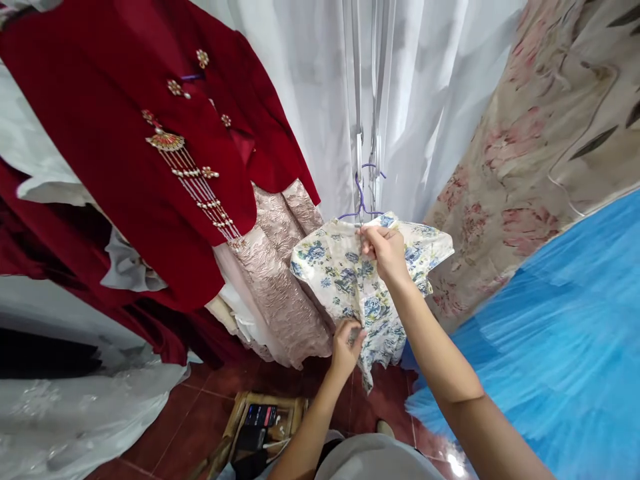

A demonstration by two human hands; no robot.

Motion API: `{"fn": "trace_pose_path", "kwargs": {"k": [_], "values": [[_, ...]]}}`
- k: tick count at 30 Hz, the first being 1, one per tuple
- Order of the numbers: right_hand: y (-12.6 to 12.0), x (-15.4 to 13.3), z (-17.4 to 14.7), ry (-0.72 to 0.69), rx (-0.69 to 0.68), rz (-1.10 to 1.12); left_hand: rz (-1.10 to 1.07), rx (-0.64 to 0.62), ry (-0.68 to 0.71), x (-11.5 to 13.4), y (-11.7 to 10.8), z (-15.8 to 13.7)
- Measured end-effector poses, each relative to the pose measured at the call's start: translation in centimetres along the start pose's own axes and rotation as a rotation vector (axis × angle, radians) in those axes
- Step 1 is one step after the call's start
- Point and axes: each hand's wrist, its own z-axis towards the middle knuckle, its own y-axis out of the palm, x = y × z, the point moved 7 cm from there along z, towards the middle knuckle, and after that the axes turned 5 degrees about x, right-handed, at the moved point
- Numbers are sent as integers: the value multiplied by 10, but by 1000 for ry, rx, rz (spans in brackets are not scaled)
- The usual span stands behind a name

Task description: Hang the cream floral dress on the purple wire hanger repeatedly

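Holding a small floral dress [345, 280] up in front of the white curtain [310, 80], both hands on it. Right hand [385, 252] is up at the collar, fingers pinched closed on the fabric right where the purple hanger [361, 197] goes into the neck; hanger hook sits up against the clear rods hanging by the curtain. Left hand [345, 347] is lower, fingers closed on the front of the dress near the hem, cloth bunched in the grip. Dress hangs roughly upright, cream with blue flowers, short sleeves spread to both sides. Just left of it, touching or nearly so: a pink-beige brocade skirt [280, 280], and above that a dark red velvet jacket [150, 153] with pearl and gold trim. Right side: blue tulle [550, 320] low, floral drape [550, 133] above. Red tiled floor [200, 407] below, with a wooden tray [240, 413] holding a phone [261, 415].
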Motion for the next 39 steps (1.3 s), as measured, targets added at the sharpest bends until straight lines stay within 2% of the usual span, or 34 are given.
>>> {"fn": "trace_pose_path", "kwargs": {"k": [3, 5, 8, 11, 15, 17, 19, 22, 24, 26, 28, 31, 33, 34, 37, 39], "values": [[-2, 0, -11, 2, -18, -50, 14, 181, 241, 55, -41, 72], [-4, 0, -16, -8, 7, -77, 65, 209, 421, 101, -62, 124], [-6, -1, -17, -40, 51, -102, 239, -10, 641, 153, -63, 184], [-5, 3, -14, -96, 74, -152, 366, -145, 807, 173, -54, 208], [0, 19, -14, -144, 110, -235, 339, -75, 873, 176, -62, 221], [0, 34, -19, -135, 131, -287, 284, 9, 838, 174, -81, 236], [-3, 55, -30, -77, 136, -338, 234, 107, 762, 164, -110, 258], [-10, 90, -54, 52, 106, -366, 213, 180, 633, 127, -157, 291], [-13, 112, -71, 115, 65, -368, 229, 140, 548, 89, -178, 301], [-16, 129, -84, 141, 22, -378, 242, 103, 437, 47, -188, 295], [-20, 143, -92, 153, -21, -414, 215, 131, 326, 13, -191, 272], [-32, 156, -96, 185, -74, -600, 180, 200, 234, -8, -177, 217], [-40, 154, -96, 176, -108, -723, 129, 163, 195, -1, -155, 179], [-40, 149, -97, 144, -141, -740, 102, 102, 170, 8, -140, 162], [-27, 123, -106, 9, -318, -641, 57, -146, 142, 49, -88, 124], [-19, 110, -117, 25, -452, -554, 21, -280, 154, 79, -58, 113]]}}
